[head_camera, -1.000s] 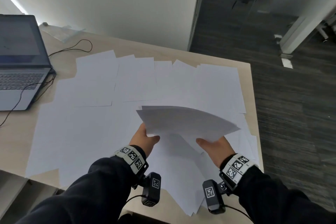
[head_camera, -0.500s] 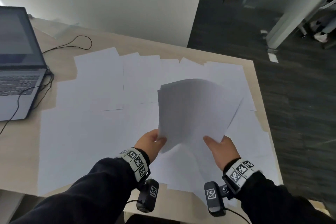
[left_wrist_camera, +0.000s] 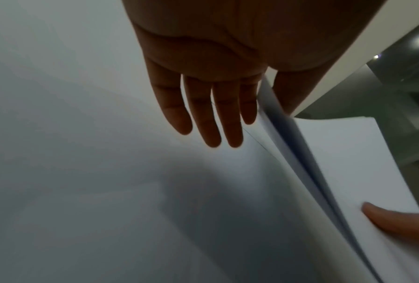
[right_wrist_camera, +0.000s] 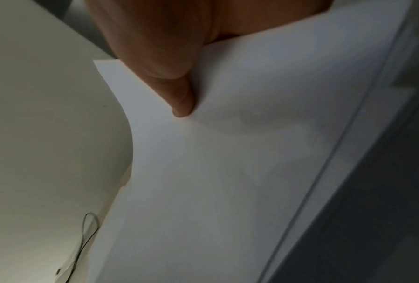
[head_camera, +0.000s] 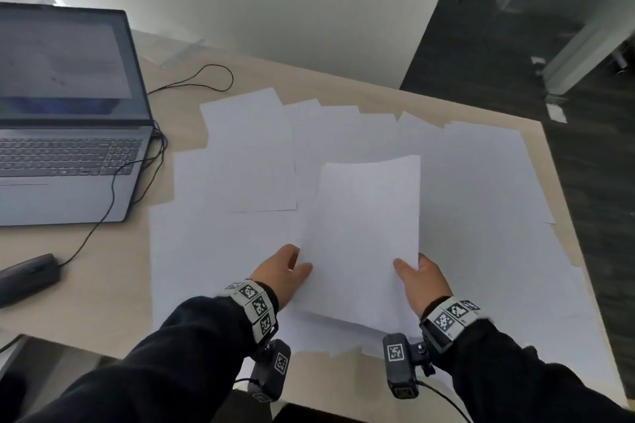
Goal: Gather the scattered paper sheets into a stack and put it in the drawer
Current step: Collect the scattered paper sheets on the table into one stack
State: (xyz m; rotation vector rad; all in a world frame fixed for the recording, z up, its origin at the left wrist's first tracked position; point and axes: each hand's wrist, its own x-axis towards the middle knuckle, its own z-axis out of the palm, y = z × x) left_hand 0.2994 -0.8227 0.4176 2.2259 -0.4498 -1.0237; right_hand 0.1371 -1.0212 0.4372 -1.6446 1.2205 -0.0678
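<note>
Now held between both hands above the tabletop (head_camera: 103, 285): a gathered stack of paper (head_camera: 364, 233), raised over the loose sheets (head_camera: 240, 165) spread beneath. Right hand (head_camera: 421, 280) at the stack's right edge, grip pinching it with the thumb (right_wrist_camera: 179, 99) on top. Left hand (head_camera: 280, 273) at the stack's left edge, thumb over the paper, fingers (left_wrist_camera: 213, 118) stretched straight beneath, grip not clenched. Off to the left, clear of the sheets, an open laptop (head_camera: 68, 148) with a dark cable (head_camera: 192, 81) trailing across the wood. No drawer in view.
</note>
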